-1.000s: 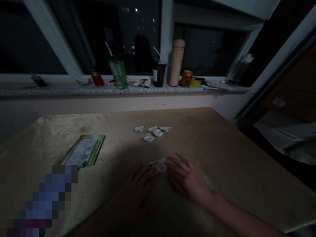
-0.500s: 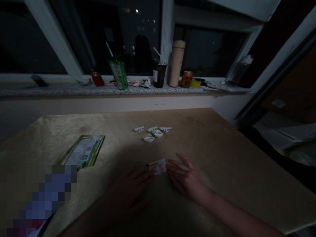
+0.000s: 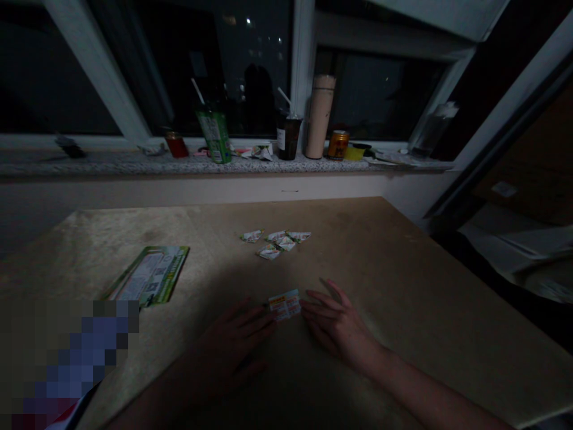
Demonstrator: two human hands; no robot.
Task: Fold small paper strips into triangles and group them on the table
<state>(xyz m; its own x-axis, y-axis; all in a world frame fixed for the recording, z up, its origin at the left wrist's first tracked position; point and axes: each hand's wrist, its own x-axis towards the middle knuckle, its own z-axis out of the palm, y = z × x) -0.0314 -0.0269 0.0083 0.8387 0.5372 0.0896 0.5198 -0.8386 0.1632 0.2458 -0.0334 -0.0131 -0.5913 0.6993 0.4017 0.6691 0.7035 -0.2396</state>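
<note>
A small printed paper card (image 3: 285,305), pale with a yellow band along its top, lies flat on the table between my hands. On its left side my left hand (image 3: 237,334) rests with fingers stretched out, their tips close to the card's edge. My right hand (image 3: 333,319) is at the card's right edge, fingers spread, the thumb side raised. Neither hand grips anything. Beyond the card lie several small folded paper triangles (image 3: 269,251) with green and white print. Farther left is a green printed booklet or packet (image 3: 154,275).
Along the granite windowsill (image 3: 259,167) stand a green cup with straw (image 3: 215,134), a red jar (image 3: 176,145), a dark drink cup (image 3: 289,137), a pink thermos (image 3: 320,116) and an orange can (image 3: 338,145). A pixelated patch (image 3: 85,358) covers the lower left.
My left fingers have drawn slightly left off the card, so more of it shows. My right hand stays nearly in place. The paper triangles and booklet have not moved.
</note>
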